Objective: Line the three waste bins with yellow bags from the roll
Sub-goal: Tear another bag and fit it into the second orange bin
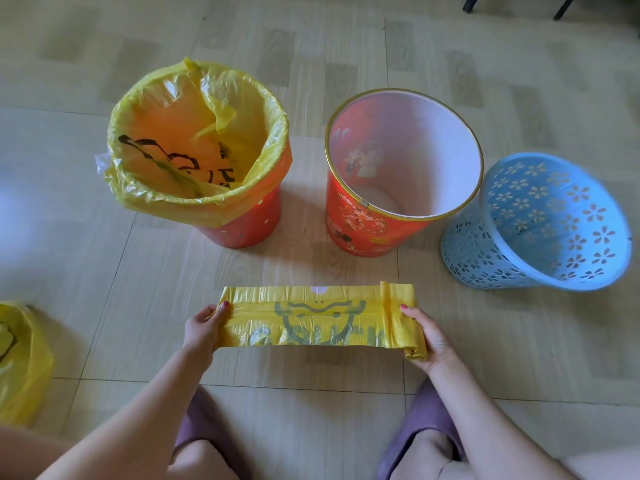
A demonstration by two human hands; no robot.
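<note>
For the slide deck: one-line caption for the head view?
Both hands, left hand and right hand, stretch a yellow bag before one lined bin, an unlined red bin and blue basket.

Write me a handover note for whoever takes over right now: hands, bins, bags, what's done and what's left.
Left hand pinches the free end of the yellow bag strip; right hand holds the roll. The strip is stretched between them above the floor.
Done: left red bin is lined with a yellow bag.
Left: middle red bin and blue perforated bin stand unlined.
Another yellow bag lies at the far left edge.
</note>
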